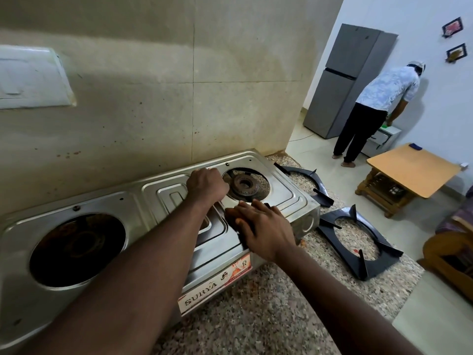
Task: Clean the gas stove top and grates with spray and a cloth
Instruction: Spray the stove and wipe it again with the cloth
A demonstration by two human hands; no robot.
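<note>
The beige tiled wall [153, 98] is filling the upper left of the view, and a white switch plate [30, 78] is sitting on it at the far left. Below it, a speckled granite counter [256, 316] is carrying the steel gas stove [158, 198], which is standing against the wall with both grates off. A grey fridge [343, 85] is standing in the room beyond, a second person [384, 90] is bending over beside it with their back turned, and a wooden table [409, 167] is standing nearer.

Two dark grates are lying flat on the counter to the right of the stove: the near grate [330, 237] just beside the stove's right end, the far grate [323, 198] behind it, closer to the wall. The left burner well [76, 249] is lying in shadow; the right burner [243, 184] is showing its brown ring.

The left hand [207, 185] is resting knuckles-up on the stove top at the left edge of the right burner well, its fingers curled into a fist; whether it is gripping anything cannot be told. The right hand [263, 231] is lying flat on the stove top just in front of that burner, fingers straight and close together. Something dark is showing under them, too hidden to say whether it is the cloth.

A label [204, 290] reading SURYA is facing out from the stove's front.
</note>
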